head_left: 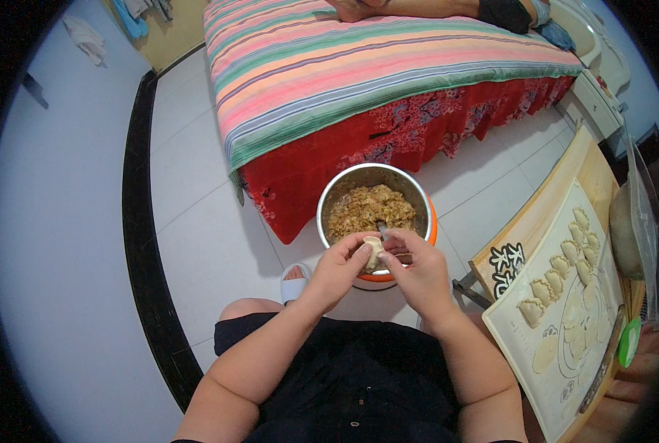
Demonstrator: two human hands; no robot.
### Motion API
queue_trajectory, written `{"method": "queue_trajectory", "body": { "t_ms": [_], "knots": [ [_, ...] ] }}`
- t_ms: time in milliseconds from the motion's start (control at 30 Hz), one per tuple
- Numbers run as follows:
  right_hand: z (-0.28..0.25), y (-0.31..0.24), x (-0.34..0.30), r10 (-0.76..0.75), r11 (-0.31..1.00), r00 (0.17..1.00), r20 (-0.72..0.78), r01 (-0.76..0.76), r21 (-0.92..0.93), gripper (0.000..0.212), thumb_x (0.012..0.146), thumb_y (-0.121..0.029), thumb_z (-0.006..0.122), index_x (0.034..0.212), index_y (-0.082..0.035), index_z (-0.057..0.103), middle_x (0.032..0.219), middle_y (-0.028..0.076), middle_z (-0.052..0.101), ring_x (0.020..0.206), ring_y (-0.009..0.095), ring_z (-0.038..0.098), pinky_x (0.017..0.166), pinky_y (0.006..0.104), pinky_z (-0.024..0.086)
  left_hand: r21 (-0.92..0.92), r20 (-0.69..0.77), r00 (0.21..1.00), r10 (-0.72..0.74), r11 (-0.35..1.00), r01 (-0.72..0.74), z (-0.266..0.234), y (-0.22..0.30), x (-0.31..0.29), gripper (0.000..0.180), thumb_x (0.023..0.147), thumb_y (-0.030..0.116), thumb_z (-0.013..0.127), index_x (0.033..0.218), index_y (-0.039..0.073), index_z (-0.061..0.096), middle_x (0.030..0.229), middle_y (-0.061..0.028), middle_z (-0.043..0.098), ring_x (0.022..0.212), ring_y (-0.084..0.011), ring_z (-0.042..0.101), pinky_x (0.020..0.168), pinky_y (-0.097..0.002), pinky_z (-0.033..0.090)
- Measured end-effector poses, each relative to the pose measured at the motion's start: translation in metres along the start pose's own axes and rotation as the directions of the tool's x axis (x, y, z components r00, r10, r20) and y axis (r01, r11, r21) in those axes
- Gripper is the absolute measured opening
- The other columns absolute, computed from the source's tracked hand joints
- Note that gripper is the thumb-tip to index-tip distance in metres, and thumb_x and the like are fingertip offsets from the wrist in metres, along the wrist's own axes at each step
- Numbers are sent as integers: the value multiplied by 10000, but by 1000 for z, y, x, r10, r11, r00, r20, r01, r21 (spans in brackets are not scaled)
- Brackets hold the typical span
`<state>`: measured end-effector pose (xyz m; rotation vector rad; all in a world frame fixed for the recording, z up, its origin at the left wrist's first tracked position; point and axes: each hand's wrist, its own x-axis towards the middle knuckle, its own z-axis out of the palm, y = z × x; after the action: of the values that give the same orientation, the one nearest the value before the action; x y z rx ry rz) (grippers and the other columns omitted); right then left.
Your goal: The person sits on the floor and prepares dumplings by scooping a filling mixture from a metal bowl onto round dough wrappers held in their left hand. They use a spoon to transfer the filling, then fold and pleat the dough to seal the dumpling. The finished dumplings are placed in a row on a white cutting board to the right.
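Note:
A pale dumpling [374, 253] is pinched upright between the fingertips of both hands, its dough folded together. My left hand [337, 270] closes on its left side, and my right hand [420, 272] grips it from the right with the thumb pressed to the dough. Both hands are over the near rim of a round metal bowl [327, 193] holding brownish minced filling [370, 209]. A metal utensil [383, 230] sticks out of the filling, partly hidden by my right hand. Several finished dumplings [544, 291] sit in rows on a white mat [518, 362] at my right, beside flat dough wrappers [582, 332].
The bowl rests on something orange [433, 221]. The mat lies on a wooden table [577, 166], with a green object [629, 342] at its right edge. A bed with a striped cover [329, 81] stands ahead, with another person's legs [433, 9] on it. A wall [71, 221] rises at left.

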<state>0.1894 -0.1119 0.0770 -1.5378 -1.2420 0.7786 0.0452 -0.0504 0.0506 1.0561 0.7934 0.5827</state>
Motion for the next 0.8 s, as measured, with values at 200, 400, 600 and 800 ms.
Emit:
{"method": "queue_trajectory", "body": {
  "t_ms": [200,400,600,800],
  "knots": [
    [3,1,0,-251,939,968,-11,241,-245,269,790,-23,638,1055,-26,591,919,162,640,819,286,653,700,332,524,153,-9,996,83,985,-81,1,-7,1,282,961,172,467,1191,17,516,1073,-56,590,957,-118,568,834,-274,481],
    [-2,7,2,-26,996,998,-60,21,-81,267,805,-29,625,1070,-14,592,926,171,654,822,277,664,713,328,525,65,-37,999,25,998,-22,-1,-6,2,265,958,151,470,1153,-10,549,1047,-48,609,963,-97,549,864,-247,448],
    [5,6,3,-105,992,994,-43,102,-74,266,793,-18,634,1055,9,592,913,172,654,815,267,664,715,326,525,74,-31,998,48,996,-46,1,-5,0,299,958,166,473,1196,2,547,1077,-57,610,978,-105,553,868,-249,448],
    [3,6,4,-375,866,926,45,367,-338,302,766,2,627,1064,-6,575,893,160,636,819,313,630,715,356,511,321,-32,978,206,929,-185,4,-8,-3,317,961,186,480,1213,5,548,981,-33,630,892,-63,551,765,-211,463]
  ]
}}
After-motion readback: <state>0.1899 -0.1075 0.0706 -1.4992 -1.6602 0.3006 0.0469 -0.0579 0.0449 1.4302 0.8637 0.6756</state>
